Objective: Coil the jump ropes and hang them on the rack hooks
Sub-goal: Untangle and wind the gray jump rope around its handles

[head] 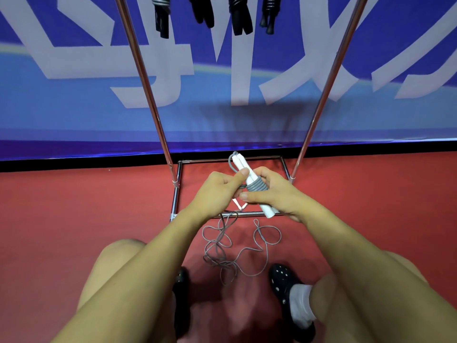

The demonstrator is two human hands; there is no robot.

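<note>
A jump rope with white handles (241, 164) and a grey cord is in both my hands. My right hand (274, 194) grips the two handles held together, with several turns of grey cord (257, 186) wound around them. My left hand (220, 189) pinches the cord just left of the wound turns. The loose rest of the cord (222, 246) hangs down and lies tangled on the red floor between my feet. Several coiled ropes with black handles (237, 18) hang from the rack at the top of the view.
The rack's two chrome uprights (148, 87) rise left and right, and its base frame (176, 194) lies on the red floor under my hands. A blue banner wall (74, 115) stands behind. My black shoes (284, 280) flank the loose cord.
</note>
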